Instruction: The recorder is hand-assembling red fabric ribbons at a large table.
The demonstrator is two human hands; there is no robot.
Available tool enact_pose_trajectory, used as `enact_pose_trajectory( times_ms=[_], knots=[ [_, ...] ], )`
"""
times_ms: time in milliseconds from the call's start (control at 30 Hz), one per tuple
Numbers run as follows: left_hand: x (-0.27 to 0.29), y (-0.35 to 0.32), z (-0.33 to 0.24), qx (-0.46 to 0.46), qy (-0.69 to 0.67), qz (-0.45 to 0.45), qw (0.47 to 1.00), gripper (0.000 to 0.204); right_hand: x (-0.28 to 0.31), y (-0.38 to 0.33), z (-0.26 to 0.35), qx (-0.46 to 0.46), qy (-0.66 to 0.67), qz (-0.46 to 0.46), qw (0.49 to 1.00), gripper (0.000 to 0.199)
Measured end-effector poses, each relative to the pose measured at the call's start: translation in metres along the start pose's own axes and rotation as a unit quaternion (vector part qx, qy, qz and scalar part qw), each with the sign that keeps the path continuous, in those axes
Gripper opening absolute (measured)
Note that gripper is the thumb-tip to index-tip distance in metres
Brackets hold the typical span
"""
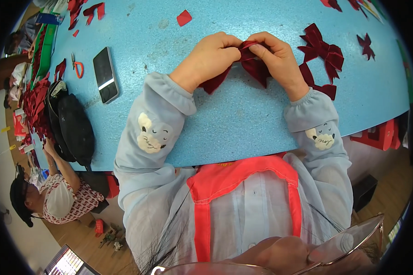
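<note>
both hands [243, 57] pinch dk red velvet ribbon [254, 66] on blue table [243, 119].

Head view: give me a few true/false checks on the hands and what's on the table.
1. Both hands pinch one dark red ribbon piece. True: left hand and right hand meet on it.
2. The phone lies right of the hands. False: it lies to their left.
3. Finished dark red bows lie right of the right hand. True.
4. The table is green. False: it is light blue.
5. The small scissors are in the left hand. False: they lie beside the phone.
</note>
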State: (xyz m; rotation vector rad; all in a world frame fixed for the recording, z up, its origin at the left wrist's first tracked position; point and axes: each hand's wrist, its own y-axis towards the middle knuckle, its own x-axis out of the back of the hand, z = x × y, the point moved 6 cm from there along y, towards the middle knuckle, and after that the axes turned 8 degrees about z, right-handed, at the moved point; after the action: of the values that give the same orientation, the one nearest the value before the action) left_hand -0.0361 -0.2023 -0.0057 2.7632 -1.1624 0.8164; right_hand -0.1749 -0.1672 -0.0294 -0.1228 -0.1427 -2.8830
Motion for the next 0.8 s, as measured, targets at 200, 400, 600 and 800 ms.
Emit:
enact_pose_trajectory(
  times_ms=[200, 400, 600, 800],
  knots=[
    [-0.014, 0.002, 0.002, 0.142, -0.268, 0.138, 0.943, 0.02, 0.006, -0.004, 0.007, 0.04, 0.014, -0.055, 0.998, 0.014],
    [-0.023, 0.007, 0.005, 0.093, -0.343, 0.061, 0.933, 0.014, 0.009, -0.006, 0.009, 0.035, 0.031, -0.075, 0.996, 0.014],
    [-0.022, 0.006, 0.011, 0.071, -0.286, 0.076, 0.953, 0.015, 0.011, -0.01, 0.006, 0.021, 0.016, -0.095, 0.995, 0.015],
    [-0.023, 0.001, 0.006, 0.118, -0.205, 0.065, 0.97, 0.017, 0.014, -0.008, 0.005, 0.023, -0.024, -0.085, 0.996, 0.015]
  ],
)
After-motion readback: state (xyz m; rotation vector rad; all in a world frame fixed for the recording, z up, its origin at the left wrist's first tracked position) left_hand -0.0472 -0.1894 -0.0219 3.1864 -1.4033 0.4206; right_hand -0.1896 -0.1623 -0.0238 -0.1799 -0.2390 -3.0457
